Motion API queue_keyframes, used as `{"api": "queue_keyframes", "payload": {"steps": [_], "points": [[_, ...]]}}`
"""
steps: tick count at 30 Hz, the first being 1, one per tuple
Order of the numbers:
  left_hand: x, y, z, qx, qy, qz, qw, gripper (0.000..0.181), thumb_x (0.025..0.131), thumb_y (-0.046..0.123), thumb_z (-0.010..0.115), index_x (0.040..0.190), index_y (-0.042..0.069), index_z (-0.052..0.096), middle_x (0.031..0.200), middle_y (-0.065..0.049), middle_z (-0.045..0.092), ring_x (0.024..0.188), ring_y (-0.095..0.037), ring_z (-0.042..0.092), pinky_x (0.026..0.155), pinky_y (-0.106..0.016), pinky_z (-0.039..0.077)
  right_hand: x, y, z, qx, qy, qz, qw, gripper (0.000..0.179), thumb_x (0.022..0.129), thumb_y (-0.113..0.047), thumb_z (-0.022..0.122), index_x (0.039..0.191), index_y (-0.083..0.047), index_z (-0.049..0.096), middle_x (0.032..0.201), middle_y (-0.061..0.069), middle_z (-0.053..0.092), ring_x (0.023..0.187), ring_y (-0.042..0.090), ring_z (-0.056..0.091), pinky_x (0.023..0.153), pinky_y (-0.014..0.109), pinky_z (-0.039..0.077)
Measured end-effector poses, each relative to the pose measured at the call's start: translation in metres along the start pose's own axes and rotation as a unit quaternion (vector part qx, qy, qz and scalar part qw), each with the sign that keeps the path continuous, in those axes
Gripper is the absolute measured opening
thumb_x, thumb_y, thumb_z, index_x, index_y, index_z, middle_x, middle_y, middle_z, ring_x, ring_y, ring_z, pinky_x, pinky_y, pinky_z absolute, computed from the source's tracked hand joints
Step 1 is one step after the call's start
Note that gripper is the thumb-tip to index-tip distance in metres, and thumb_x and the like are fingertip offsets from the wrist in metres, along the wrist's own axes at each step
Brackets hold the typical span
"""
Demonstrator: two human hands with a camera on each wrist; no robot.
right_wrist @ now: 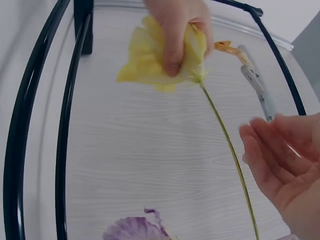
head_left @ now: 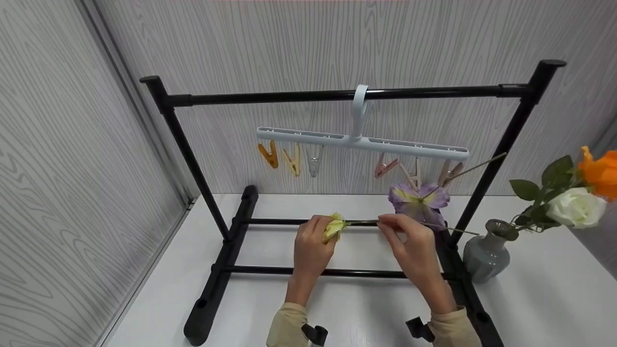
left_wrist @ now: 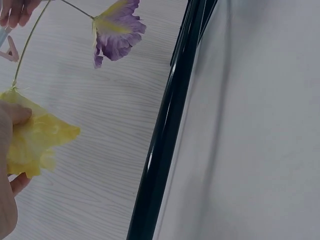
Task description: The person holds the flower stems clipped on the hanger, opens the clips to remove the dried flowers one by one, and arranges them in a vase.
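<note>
My left hand [head_left: 311, 248] grips the head of a yellow artificial flower [head_left: 333, 229], thumb on one side of its petals. Its thin green stem [right_wrist: 227, 134] runs out to the right. Beside the stem, my right hand [head_left: 415, 246] is held with fingers loosely bent; in the right wrist view nothing lies between fingers and thumb. Above both hands a pale blue hanger [head_left: 313, 138] with several clothespins hangs on a black rack [head_left: 270, 97]. At its right end a purple flower [head_left: 418, 201] hangs below the clothespins, its stem slanting up to the right.
Right of the rack stands a grey vase [head_left: 487, 258] holding a white rose [head_left: 577, 208] and an orange flower [head_left: 600, 173]. Orange [head_left: 269, 155] and yellow [head_left: 293, 161] clothespins hang at the hanger's left. Two lower black bars [head_left: 361, 273] cross the white table [head_left: 270, 308].
</note>
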State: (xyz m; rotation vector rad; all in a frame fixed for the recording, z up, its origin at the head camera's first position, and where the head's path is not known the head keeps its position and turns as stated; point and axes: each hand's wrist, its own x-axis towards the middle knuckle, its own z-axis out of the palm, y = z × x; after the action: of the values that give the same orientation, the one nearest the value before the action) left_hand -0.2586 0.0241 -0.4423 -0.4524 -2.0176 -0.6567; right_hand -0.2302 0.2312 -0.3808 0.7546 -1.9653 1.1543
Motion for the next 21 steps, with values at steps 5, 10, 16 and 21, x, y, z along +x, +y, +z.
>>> {"api": "queue_keyframes", "payload": {"steps": [5, 10, 16, 21], "points": [[0.001, 0.004, -0.002, -0.001, -0.014, 0.013, 0.9998, 0.022, 0.077, 0.010, 0.078, 0.095, 0.008, 0.066, 0.087, -0.003, 0.063, 0.080, -0.017, 0.064, 0.076, -0.037, 0.053, 0.000, 0.006, 0.006, -0.074, 0.020, -0.058, 0.9954, 0.030, 0.076, 0.015, 0.071, 0.102, 0.001, 0.067, 0.096, 0.011, 0.065, 0.094, 0.026, 0.058, 0.081, 0.027, 0.046], [0.000, 0.006, -0.003, -0.018, -0.029, 0.013, 0.9993, 0.021, 0.078, 0.009, 0.076, 0.096, 0.009, 0.064, 0.087, -0.002, 0.061, 0.076, -0.016, 0.061, 0.069, -0.032, 0.053, -0.001, 0.009, 0.008, -0.123, 0.030, -0.084, 0.9884, 0.037, 0.073, 0.020, 0.069, 0.106, 0.002, 0.066, 0.097, 0.015, 0.063, 0.102, 0.035, 0.054, 0.087, 0.044, 0.044], [0.001, 0.005, -0.001, -0.056, -0.025, 0.014, 0.9980, 0.024, 0.077, 0.006, 0.076, 0.096, 0.008, 0.062, 0.087, -0.003, 0.057, 0.071, -0.013, 0.059, 0.060, -0.028, 0.053, -0.003, 0.014, 0.008, -0.174, 0.027, -0.098, 0.9795, 0.020, 0.079, 0.016, 0.066, 0.092, 0.001, 0.068, 0.089, 0.014, 0.063, 0.097, 0.035, 0.055, 0.081, 0.050, 0.043], [0.001, 0.006, -0.002, -0.107, -0.031, -0.014, 0.9936, 0.029, 0.080, 0.008, 0.075, 0.104, 0.008, 0.059, 0.093, -0.003, 0.057, 0.078, -0.014, 0.060, 0.065, -0.028, 0.054, -0.004, 0.018, 0.008, -0.183, 0.019, -0.094, 0.9784, 0.019, 0.078, 0.016, 0.068, 0.087, 0.000, 0.068, 0.085, 0.011, 0.063, 0.086, 0.030, 0.055, 0.072, 0.044, 0.043]]}}
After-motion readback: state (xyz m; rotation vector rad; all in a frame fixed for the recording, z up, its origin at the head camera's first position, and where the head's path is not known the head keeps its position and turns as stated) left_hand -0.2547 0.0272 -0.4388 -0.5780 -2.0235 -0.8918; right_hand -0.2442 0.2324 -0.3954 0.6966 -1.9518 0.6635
